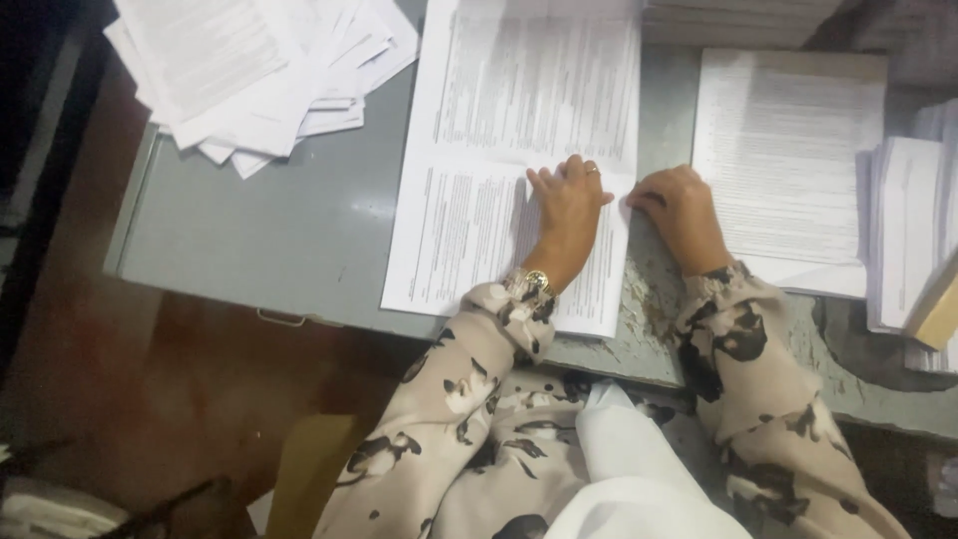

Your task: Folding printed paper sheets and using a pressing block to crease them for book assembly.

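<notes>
While the left hand (569, 200) presses flat on the printed sheet (514, 160), the right hand (684, 205), apparently curled, pinches its edge; the crease looks unfinished.

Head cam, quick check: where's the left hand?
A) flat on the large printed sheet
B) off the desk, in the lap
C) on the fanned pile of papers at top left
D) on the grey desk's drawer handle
A: the left hand lies palm-down on the large white printed paper sheet at its crease, while the right hand presses that sheet's right edge on the grey metal desk.
</notes>
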